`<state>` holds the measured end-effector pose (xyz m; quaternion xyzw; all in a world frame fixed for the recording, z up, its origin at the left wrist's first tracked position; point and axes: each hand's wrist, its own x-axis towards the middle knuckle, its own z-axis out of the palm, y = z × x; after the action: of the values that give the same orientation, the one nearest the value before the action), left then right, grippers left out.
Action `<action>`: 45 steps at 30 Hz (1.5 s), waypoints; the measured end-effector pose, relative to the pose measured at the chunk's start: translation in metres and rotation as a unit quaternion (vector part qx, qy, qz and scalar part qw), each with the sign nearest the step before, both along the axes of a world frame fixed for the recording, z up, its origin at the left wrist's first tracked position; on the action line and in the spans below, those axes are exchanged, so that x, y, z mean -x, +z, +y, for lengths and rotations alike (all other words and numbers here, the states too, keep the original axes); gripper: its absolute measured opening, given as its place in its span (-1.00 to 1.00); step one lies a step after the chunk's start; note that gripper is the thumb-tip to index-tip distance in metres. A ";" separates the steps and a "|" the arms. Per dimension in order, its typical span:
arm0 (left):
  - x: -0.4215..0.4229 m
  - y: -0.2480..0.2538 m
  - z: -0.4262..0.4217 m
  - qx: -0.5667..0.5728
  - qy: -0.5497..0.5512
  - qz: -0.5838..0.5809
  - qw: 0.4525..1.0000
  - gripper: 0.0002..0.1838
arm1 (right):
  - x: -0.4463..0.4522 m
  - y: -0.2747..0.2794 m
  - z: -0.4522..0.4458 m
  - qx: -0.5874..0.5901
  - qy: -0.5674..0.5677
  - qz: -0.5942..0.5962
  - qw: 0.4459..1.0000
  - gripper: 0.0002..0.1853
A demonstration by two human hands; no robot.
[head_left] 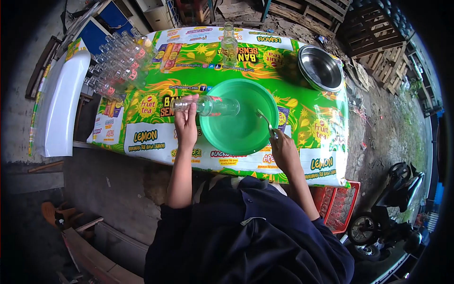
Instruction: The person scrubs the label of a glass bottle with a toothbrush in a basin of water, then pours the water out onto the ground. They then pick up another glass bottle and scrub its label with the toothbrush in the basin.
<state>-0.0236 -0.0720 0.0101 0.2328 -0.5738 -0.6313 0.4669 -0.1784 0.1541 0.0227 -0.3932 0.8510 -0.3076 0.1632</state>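
My left hand (187, 124) is closed around the neck end of a clear glass bottle (221, 106) with red print. The bottle is held sideways, its base over the green plastic basin (209, 137). Over the basin's right side, my right hand (282, 147) grips a slim brush (265, 119) that looks like a toothbrush. Its head points up and left, apart from the bottle. The basin seems to hold some water, though its depth cannot be made out.
Many clear bottles (120, 66) stand grouped at the table's left end. Another bottle (229, 45) stands at the back, beyond the basin. Stacked metal bowls (321, 68) sit at the back right. A red crate (336, 206) is below the table's right front corner.
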 end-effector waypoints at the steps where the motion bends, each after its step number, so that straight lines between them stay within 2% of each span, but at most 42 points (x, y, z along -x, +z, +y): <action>1: 0.003 -0.013 0.007 -0.003 0.009 -0.001 1.000 -0.78 | 0.001 -0.005 0.000 -0.009 0.006 0.013 1.000 -0.75; 5: 0.009 -0.040 0.025 -0.021 0.042 -0.001 0.999 -0.78 | 0.001 -0.008 -0.004 -0.090 0.011 0.032 0.995 -0.75; 9: 0.014 -0.048 0.029 -0.016 0.048 0.016 0.999 -0.77 | -0.002 -0.005 -0.012 -0.098 0.002 0.067 0.993 -0.66; 12: 0.007 -0.042 0.030 0.088 0.066 -0.032 0.993 -0.68 | 0.004 -0.015 -0.019 -0.115 0.021 0.053 0.992 -0.63; 13: 0.002 -0.041 0.031 0.060 0.091 -0.073 0.991 -0.55 | 0.006 -0.017 -0.021 -0.110 0.013 0.050 0.993 -0.63; 16: -0.005 -0.027 0.044 0.013 0.136 -0.079 0.987 -0.53 | 0.003 -0.019 -0.025 -0.087 0.001 0.039 0.995 -0.62; 17: -0.010 -0.026 0.045 0.025 0.162 -0.160 0.973 -0.52 | 0.000 -0.016 -0.025 -0.072 0.003 0.036 0.997 -0.62; 20: -0.015 -0.032 0.048 0.060 0.166 -0.216 0.960 -0.57 | -0.013 -0.010 -0.027 -0.026 0.024 0.023 0.999 -0.61; 21: -0.017 -0.050 0.045 0.131 0.157 -0.210 0.956 -0.59 | -0.021 -0.011 -0.027 0.015 0.041 0.020 0.999 -0.58; 22: -0.016 -0.045 0.050 0.138 0.139 -0.251 0.948 -0.60 | -0.030 -0.004 -0.026 0.014 0.063 0.020 0.998 -0.54; 25: -0.011 -0.053 0.055 0.161 0.137 -0.262 0.942 -0.60 | -0.043 -0.004 -0.029 0.011 0.108 0.046 0.993 -0.49; 28: -0.013 -0.054 0.056 0.174 0.138 -0.267 0.938 -0.60 | -0.015 -0.022 -0.044 -0.047 0.051 0.059 0.996 -0.48; 29: -0.013 -0.051 0.058 0.177 0.137 -0.265 0.938 -0.61 | -0.005 -0.039 -0.046 -0.008 0.044 0.078 0.996 -0.47; 34: -0.013 -0.052 0.056 0.194 0.129 -0.265 0.936 -0.62 | -0.041 -0.008 -0.033 -0.014 0.146 0.089 0.985 -0.48; 36: -0.013 -0.052 0.058 0.202 0.129 -0.273 0.932 -0.62 | -0.022 -0.016 -0.038 -0.033 0.109 0.081 0.990 -0.49; 38: -0.016 -0.053 0.058 0.212 0.123 -0.271 0.931 -0.63 | 0.005 -0.025 -0.043 -0.053 0.015 0.091 0.994 -0.54; 41: -0.018 -0.052 0.056 0.225 0.113 -0.257 0.933 -0.64 | 0.021 -0.017 -0.043 -0.109 0.019 0.080 0.991 -0.51; 44: -0.018 -0.049 0.054 0.239 0.114 -0.242 0.933 -0.65 | 0.020 -0.031 -0.045 -0.091 0.029 0.080 0.992 -0.53; 45: -0.019 -0.047 0.054 0.244 0.117 -0.238 0.933 -0.65 | 0.014 -0.033 -0.044 -0.022 -0.002 0.068 0.997 -0.61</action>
<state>-0.0049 -0.0180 -0.0367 0.3213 -0.7730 -0.3386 0.4295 -0.1926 0.1101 -0.0099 -0.4074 0.8677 -0.2614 0.1128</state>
